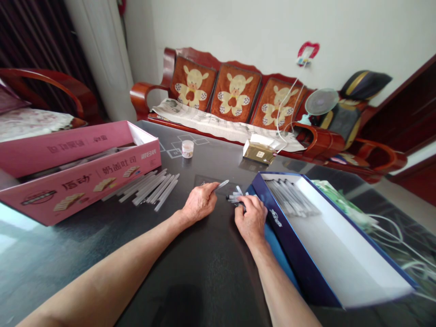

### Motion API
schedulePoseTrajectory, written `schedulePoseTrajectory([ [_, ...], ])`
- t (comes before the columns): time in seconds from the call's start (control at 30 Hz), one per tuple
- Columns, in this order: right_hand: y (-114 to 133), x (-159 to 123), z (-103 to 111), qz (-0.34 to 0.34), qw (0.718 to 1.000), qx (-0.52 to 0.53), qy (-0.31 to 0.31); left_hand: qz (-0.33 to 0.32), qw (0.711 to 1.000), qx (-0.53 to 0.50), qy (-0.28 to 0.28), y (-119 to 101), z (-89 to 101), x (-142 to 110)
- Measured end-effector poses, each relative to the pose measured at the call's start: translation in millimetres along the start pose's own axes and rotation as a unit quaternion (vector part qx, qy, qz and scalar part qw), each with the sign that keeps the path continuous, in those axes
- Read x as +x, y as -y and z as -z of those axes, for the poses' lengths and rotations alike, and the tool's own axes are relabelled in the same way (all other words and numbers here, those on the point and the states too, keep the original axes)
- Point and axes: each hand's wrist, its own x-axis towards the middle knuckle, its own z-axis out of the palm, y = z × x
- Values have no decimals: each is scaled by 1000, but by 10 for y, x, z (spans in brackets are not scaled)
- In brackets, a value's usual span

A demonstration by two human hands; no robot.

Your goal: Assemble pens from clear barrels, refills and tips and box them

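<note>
1. Head view: left hand (199,203), grip closed on one slim translucent plastic tube (222,184), its tip projecting past the fingers.
2. Right hand (251,221), grip clenched on a small bundle of similar tubes (235,197); count hidden by the fingers.
3. Glossy black worktop (204,277) carries two open cardboard boxes: blue box (299,254), just beside the right hand, holding a row of tubes (289,197); pink box (78,175), with a loose heap of roughly a dozen pale sticks (150,187) beside it.
</note>
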Motion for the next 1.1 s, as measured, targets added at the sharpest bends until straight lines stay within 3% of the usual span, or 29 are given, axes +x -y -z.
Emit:
schedulePoseTrajectory([
  [0.1,2,3,-8,40,999,12,27,-4,1000,2,-6,22,-12,-6],
  [0.23,-1,-8,-25,45,997,6,58,-6,1000,6,-12,42,-33,-14],
  [0.83,-31,-1,-62,42,996,25,70,-19,1000,10,2,38,-38,-26],
  [0.93,-16,24,-54,42,997,49,43,-24,1000,12,4,34,-46,-32],
  [1.1,43,74,-40,47,979,183,-79,-43,999,31,5,40,-58,-47],
])
